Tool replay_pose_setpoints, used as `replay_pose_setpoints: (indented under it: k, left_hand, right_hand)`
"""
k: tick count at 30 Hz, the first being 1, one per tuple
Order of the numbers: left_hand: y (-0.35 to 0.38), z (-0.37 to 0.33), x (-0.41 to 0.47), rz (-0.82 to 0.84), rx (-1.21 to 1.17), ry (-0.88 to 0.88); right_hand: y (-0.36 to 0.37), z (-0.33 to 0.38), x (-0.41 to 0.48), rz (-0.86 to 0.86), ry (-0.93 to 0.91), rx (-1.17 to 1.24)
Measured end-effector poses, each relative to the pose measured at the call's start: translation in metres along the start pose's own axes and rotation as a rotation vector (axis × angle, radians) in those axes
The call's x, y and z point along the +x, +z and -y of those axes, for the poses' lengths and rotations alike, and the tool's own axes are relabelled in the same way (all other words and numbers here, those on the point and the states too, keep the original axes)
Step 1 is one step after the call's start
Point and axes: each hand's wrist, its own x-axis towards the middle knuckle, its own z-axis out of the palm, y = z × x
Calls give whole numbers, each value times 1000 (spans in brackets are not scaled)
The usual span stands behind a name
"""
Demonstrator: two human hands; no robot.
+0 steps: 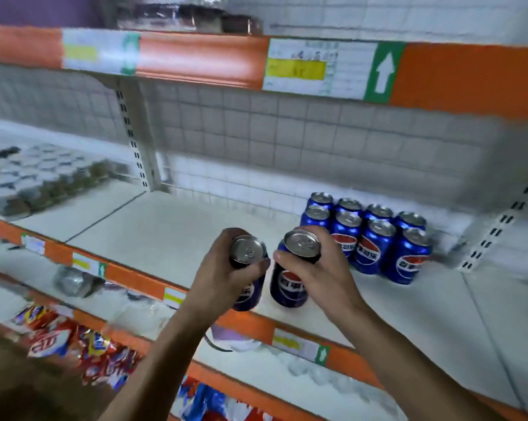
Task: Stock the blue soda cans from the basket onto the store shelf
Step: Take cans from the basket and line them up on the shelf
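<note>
My left hand (pixel 223 268) grips a blue soda can (pixel 249 294) near its top, holding it over the front edge of the white shelf (pixel 171 232). My right hand (pixel 317 268) holds a second blue can (pixel 288 287) upright just to the right, its base at or just above the shelf board. Several blue cans (pixel 375 238) stand in two rows on the shelf, right of my hands. The basket is not in view.
An orange price rail (pixel 141 281) runs along the shelf front, and another orange rail (pixel 202 60) edges the shelf above. Shrink-wrapped jars (pixel 34 180) sit at the left end. Snack packets (pixel 74 344) fill the lower shelves. A slotted upright (pixel 135 147) divides the bays.
</note>
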Motion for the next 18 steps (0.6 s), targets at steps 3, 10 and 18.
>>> replay_pose_setpoints:
  k: [3,10,18]
  left_hand:
    - [37,-2,31,123,-46,17]
    - [96,18,72,258,-98,7]
    - [117,44,89,297,-111,-30]
  right_hand:
    - [-31,-10,12,-133,-5,-37]
    - [-66,-36,31,-269,-29,-87]
    - [-67,-68,47,-328,3,-138]
